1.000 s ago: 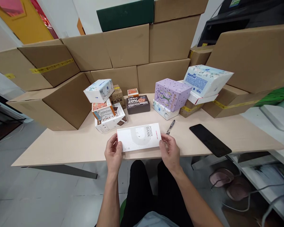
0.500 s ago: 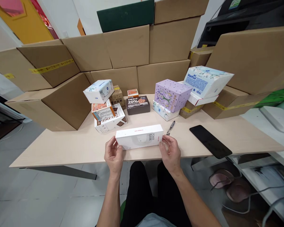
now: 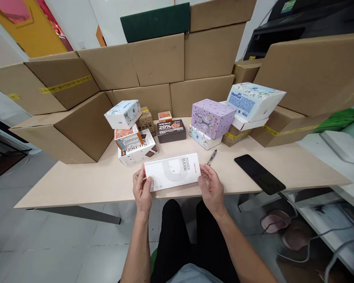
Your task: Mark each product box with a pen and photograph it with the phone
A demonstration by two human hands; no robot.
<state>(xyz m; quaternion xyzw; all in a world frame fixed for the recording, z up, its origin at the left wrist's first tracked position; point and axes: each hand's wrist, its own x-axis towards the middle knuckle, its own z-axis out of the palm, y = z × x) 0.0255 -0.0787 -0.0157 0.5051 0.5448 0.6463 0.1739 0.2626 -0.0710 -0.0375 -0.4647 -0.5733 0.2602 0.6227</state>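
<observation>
A white power bank box (image 3: 165,177) is held between both hands over the table's near edge, its printed broad face tilted toward me. My left hand (image 3: 142,191) grips the box's left end, thumb in front and fingers behind. At the right end, my right hand (image 3: 211,187) holds it the same way. A pen (image 3: 212,157) lies just beyond my right hand. Farther right a black phone (image 3: 259,174) rests on the table. Whether the box's lower edge touches the tabletop, I cannot tell.
Back left stands a stack with a white-blue carton (image 3: 124,114) on top. A dark box (image 3: 171,131) sits mid-table. To its right are a purple box (image 3: 214,118) and a Manhua tissue pack (image 3: 253,101). Large cardboard boxes (image 3: 156,61) wall the back and sides of the table (image 3: 76,184).
Both hands have tipped the power bank box, so its broad printed face now shows more and its narrow top side no longer does. The view has shifted slightly.
</observation>
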